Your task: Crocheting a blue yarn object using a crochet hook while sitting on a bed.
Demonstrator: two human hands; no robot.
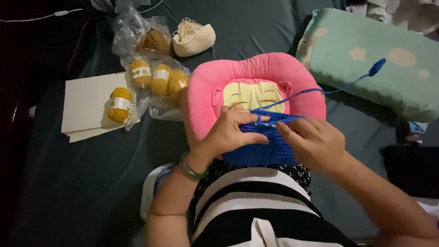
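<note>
Three mustard yarn balls (159, 80) with pale paper bands sit in a clear plastic bag (157, 98) left of the pink cushion (206, 98). A fourth banded ball (120, 104) lies on white card sheets (89, 103). Another bagged ball (155, 41) lies further back, beside a cream crocheted basket (194, 40). The blue crochet piece (263, 144) rests on the cushion, its long axis running left to right. The left hand (233, 132) pinches its top edge; the right hand (315, 142) grips the hook (270, 122) there. Blue yarn (338, 89) trails toward the green pillow (379, 59).

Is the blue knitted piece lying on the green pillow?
No, the blue knitted piece rests on the pink cushion, held by both hands, while the green pillow lies apart to the right.
</note>
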